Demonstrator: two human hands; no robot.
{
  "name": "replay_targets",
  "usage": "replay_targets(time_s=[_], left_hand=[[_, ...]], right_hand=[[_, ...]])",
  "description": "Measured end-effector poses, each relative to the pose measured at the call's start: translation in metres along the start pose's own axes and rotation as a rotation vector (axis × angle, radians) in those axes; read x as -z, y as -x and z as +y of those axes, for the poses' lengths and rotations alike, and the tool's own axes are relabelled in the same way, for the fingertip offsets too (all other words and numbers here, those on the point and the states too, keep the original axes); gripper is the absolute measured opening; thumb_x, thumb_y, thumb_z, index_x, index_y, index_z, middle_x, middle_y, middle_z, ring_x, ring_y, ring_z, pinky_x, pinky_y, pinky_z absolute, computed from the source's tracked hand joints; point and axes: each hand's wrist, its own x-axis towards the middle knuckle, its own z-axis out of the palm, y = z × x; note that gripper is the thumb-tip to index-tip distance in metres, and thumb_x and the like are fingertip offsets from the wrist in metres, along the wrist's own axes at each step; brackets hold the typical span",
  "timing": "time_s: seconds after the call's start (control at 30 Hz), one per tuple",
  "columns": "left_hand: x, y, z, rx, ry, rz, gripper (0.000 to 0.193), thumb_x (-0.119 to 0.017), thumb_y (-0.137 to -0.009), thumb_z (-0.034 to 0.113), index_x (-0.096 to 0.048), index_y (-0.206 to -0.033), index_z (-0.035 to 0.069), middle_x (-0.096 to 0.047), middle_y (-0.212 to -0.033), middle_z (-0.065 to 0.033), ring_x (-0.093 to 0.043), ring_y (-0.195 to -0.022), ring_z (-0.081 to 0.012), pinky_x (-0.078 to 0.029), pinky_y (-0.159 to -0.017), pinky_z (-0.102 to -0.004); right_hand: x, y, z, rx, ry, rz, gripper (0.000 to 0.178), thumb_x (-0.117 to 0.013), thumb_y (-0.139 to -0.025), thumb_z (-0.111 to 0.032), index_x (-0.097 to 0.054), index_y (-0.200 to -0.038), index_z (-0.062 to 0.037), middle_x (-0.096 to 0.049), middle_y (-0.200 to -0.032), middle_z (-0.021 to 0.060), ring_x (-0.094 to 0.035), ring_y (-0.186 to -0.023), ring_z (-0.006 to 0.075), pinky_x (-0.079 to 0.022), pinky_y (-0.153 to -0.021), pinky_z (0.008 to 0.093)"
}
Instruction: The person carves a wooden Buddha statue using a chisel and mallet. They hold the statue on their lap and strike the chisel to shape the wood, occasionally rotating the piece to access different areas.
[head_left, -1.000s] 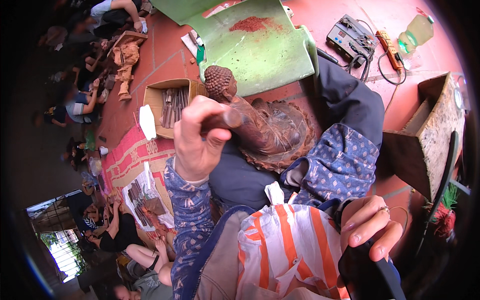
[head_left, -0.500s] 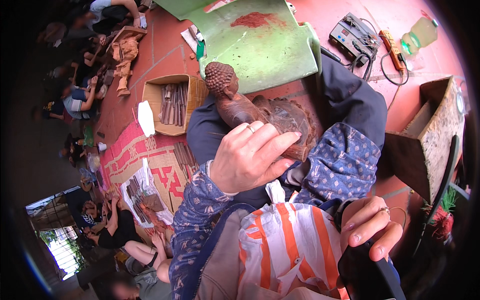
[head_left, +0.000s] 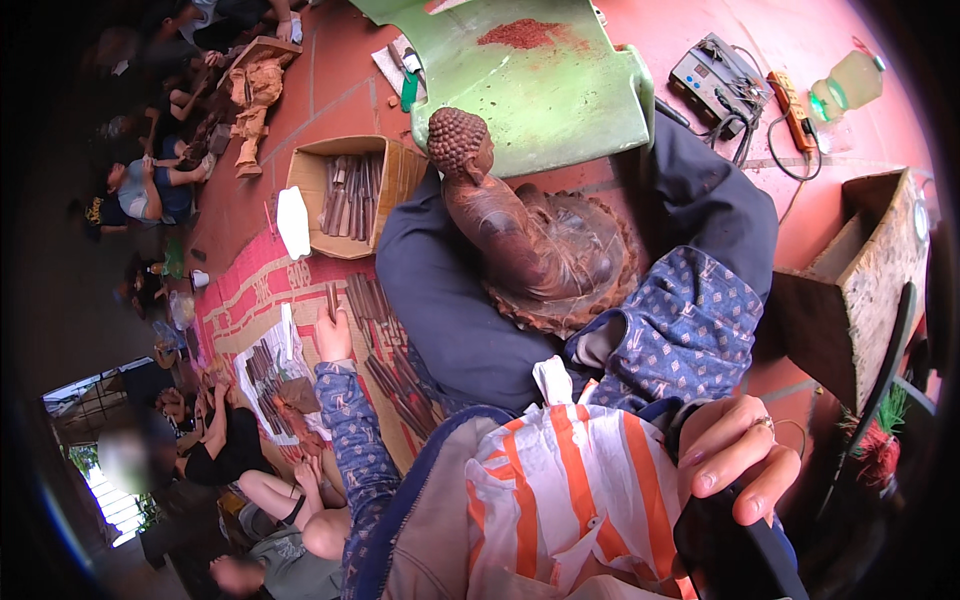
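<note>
My left hand [head_left: 333, 337] reaches out over the mat at the left, fingers closed round a slim brown carving tool [head_left: 333, 299]; most of the tool is hidden. A dark wooden Buddha carving [head_left: 515, 240] leans between my legs, its curled-hair head toward the green chair and its round base toward me. Neither hand touches it. At the lower right, close to my body, the bent fingers of my right hand [head_left: 735, 450] curl over a black flat-sided object [head_left: 735, 550]. What kind of thing it is cannot be told.
Carving tools [head_left: 400, 390] lie on the red-and-tan mat [head_left: 265, 285] and in a cardboard box [head_left: 398, 185]. A green plastic chair [head_left: 520, 100] holds reddish shavings. A control box [head_left: 715, 85], power strip [head_left: 790, 110] and wooden box [head_left: 860, 285] stand right. People work at left.
My left hand has left the carving and moved left to the tools on the mat. The carving now shows more fully, more upright. My right hand has stayed where it was.
</note>
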Motion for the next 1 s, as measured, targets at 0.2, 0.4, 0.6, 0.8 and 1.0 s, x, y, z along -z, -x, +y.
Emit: replay_targets(time_s=[0.2,0.4,0.6,0.8,1.0], left_hand=[[-0.05,0.066,-0.091,0.9,0.323,-0.394,0.03,-0.038,-0.099,0.031,-0.035,-0.118,0.008,-0.06,-0.06,-0.0141,-0.061,-0.044,-0.0247,-0.05,-0.037,-0.0384],[-0.07,0.161,-0.134,1.067,0.229,-0.53,0.022,-0.046,-0.097,0.025,-0.042,-0.112,0.01,-0.062,-0.065,-0.0102,-0.064,-0.052,-0.0218,-0.051,-0.041,-0.0388],[-0.11,0.193,-0.159,0.886,0.181,-0.489,0.017,-0.061,-0.089,0.018,-0.053,-0.101,0.009,-0.063,-0.069,-0.006,-0.061,-0.057,-0.0185,-0.05,-0.046,-0.0371],[-0.123,0.147,-0.096,0.577,0.055,-0.256,0.037,-0.077,-0.072,0.02,-0.061,-0.104,0.008,-0.066,-0.08,-0.0135,-0.066,-0.078,-0.0306,-0.051,-0.071,-0.0411],[-0.153,0.067,-0.063,0.433,0.036,-0.235,0.031,-0.077,-0.071,0.019,-0.065,-0.097,0.008,-0.066,-0.083,-0.0112,-0.065,-0.082,-0.0311,-0.051,-0.073,-0.0414]], right_hand=[[-0.012,0.009,0.003,-0.293,-0.201,-0.168,0.029,-0.064,-0.088,-0.034,-0.063,-0.102,-0.0094,-0.067,-0.089,0.0138,-0.06,-0.064,0.0173,-0.047,-0.054,0.0223],[-0.03,0.018,0.021,-0.185,-0.092,-0.268,0.025,-0.072,-0.083,-0.028,-0.062,-0.104,-0.0165,-0.068,-0.092,0.0076,-0.059,-0.065,0.0128,-0.043,-0.054,0.0202],[-0.04,0.008,0.024,-0.501,-0.194,-0.426,0.034,-0.074,-0.081,-0.024,-0.057,-0.111,-0.0194,-0.068,-0.093,0.0069,-0.061,-0.067,0.013,-0.043,-0.055,0.0203],[-0.066,0.008,0.037,-0.493,-0.174,-0.415,0.034,-0.075,-0.081,-0.027,-0.057,-0.109,-0.0176,-0.067,-0.091,0.0093,-0.061,-0.06,0.013,-0.043,-0.053,0.021],[-0.068,0.004,0.031,-0.627,-0.244,-0.438,0.029,-0.071,-0.084,-0.028,-0.057,-0.107,-0.0167,-0.066,-0.094,0.01,-0.061,-0.061,0.0132,-0.045,-0.056,0.0221]])
